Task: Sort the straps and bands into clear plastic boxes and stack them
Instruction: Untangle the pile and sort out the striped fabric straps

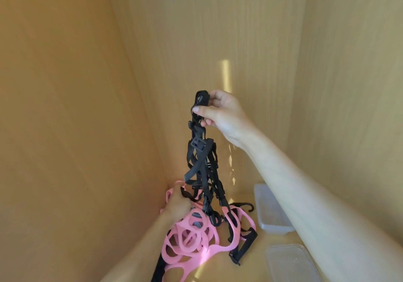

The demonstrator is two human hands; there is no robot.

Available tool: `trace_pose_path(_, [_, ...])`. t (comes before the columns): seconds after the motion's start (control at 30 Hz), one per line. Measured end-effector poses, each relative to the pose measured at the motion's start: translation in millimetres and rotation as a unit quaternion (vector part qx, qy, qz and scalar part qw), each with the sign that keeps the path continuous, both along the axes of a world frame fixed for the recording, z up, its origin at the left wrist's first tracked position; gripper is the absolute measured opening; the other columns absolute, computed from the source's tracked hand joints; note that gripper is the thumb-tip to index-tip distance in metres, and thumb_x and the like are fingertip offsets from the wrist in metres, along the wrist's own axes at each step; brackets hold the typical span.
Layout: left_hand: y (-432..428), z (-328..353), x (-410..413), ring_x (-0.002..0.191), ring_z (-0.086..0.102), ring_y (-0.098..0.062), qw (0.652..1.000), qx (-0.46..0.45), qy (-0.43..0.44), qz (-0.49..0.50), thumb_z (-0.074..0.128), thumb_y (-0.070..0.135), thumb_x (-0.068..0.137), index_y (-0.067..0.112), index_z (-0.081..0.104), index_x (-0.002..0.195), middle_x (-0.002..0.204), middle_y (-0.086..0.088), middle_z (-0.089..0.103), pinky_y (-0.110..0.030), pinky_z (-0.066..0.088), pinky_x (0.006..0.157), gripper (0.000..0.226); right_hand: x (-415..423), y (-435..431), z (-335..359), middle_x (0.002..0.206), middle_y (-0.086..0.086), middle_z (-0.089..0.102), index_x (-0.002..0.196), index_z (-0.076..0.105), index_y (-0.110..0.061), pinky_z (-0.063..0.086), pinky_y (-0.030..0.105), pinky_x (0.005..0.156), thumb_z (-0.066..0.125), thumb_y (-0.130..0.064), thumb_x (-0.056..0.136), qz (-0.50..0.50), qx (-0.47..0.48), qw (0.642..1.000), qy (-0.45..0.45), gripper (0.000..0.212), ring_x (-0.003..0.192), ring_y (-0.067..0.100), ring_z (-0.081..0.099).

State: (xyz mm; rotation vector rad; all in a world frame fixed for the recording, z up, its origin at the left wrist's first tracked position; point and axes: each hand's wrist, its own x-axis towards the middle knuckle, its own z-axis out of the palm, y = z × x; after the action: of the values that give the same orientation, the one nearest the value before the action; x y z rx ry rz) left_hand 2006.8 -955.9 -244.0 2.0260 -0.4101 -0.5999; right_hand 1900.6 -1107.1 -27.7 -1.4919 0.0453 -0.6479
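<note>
My right hand (pixel 220 116) is raised in front of the wooden back wall (pixel 218 31), its grip pinching the top of a tangled bunch of black straps (pixel 199 157) between thumb and curled fingers. The bunch hangs straight down from that pinch, buckles and sliders showing along its length, and its lower ends trail into the heap below.

My left hand (pixel 177 203) is down in the corner by the left wall (pixel 65 107), resting on the heap; its fingers are buried among the bands, so I cannot tell whether that grip is spread or closed on anything.

The heap is mostly pink bands (pixel 192 238), flat rubbery loops with oval cut-outs, lying on the wooden shelf floor (pixel 229 268) and mixed with more black webbing. One black strap with a buckle (pixel 244 247) lies at the heap's right edge, and a black hook (pixel 250 207) pokes out toward the boxes.

To the right of the heap sit two clear plastic boxes. The farther clear box (pixel 270 214) lies just beside the hook, partly behind my right forearm; I see no strap or band inside it. The nearer clear box (pixel 292 262) sits at the bottom edge, close to the first, and what shows of it also holds nothing.
</note>
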Motion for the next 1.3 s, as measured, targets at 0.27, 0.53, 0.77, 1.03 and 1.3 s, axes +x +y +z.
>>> trace_pose_path(0.27, [-17.0, -54.0, -78.1, 0.082, 0.072, -0.009, 0.994, -0.106, 0.024, -0.009, 0.09, 0.007, 0.068, 0.034, 0.019, 0.143, 0.096, 0.001, 0.073, -0.039, 0.059, 0.087, 0.107, 0.0, 6.0, 17.2, 0.09, 0.007, 0.068, 0.1, 0.062, -0.009, 0.052, 0.026, 0.059, 0.078, -0.002, 0.084, -0.037, 0.03, 0.998, -0.045, 0.024, 0.045, 0.01, 0.05])
trace_pose_path(0.53, [-52.7, -63.0, -110.2, 0.119, 0.058, -0.03, 0.978, -0.141, -0.105, 0.109, 0.078, 0.025, 0.064, 0.027, 0.023, 0.142, 0.13, -0.01, 0.053, -0.045, 0.052, 0.099, 0.096, -15.0, 15.9, 23.2, 0.093, 0.01, 0.065, 0.099, 0.062, -0.009, 0.051, 0.025, 0.056, 0.077, -0.002, 0.085, -0.054, 0.062, 0.994, -0.068, 0.022, 0.045, 0.008, 0.048])
trace_pose_path(0.77, [-37.1, -66.1, -80.7, 0.11, 0.063, -0.002, 0.982, -0.116, -0.148, -0.033, 0.069, -0.001, 0.082, 0.033, 0.04, 0.135, 0.121, 0.006, 0.065, -0.02, 0.051, 0.091, 0.069, -23.3, 1.7, 14.1, 0.089, 0.001, 0.068, 0.096, 0.061, -0.013, 0.051, 0.029, 0.061, 0.078, -0.004, 0.085, -0.089, 0.019, 0.995, -0.033, 0.022, 0.043, 0.01, 0.052])
trace_pose_path(1.03, [-34.9, -36.9, -69.7, 0.069, 0.064, -0.008, 0.969, 0.057, -0.2, -0.129, 0.053, -0.005, 0.082, 0.015, 0.065, 0.102, 0.085, 0.004, 0.071, -0.022, 0.053, 0.06, 0.031, -15.4, -13.6, 2.0, 0.101, 0.002, 0.069, 0.098, 0.061, -0.017, 0.05, 0.021, 0.057, 0.078, -0.01, 0.086, -0.136, -0.017, 0.99, 0.013, 0.023, 0.047, 0.01, 0.059])
trace_pose_path(1.3, [-25.1, -38.3, -64.8, 0.094, 0.068, -0.016, 0.979, 0.016, -0.167, -0.113, 0.072, 0.008, 0.082, 0.02, 0.06, 0.111, 0.101, 0.007, 0.073, -0.04, 0.056, 0.087, 0.034, -8.0, -19.3, -6.7, 0.105, 0.002, 0.068, 0.097, 0.059, -0.022, 0.048, 0.017, 0.051, 0.077, -0.01, 0.086, -0.147, -0.033, 0.988, 0.032, 0.024, 0.046, 0.006, 0.059])
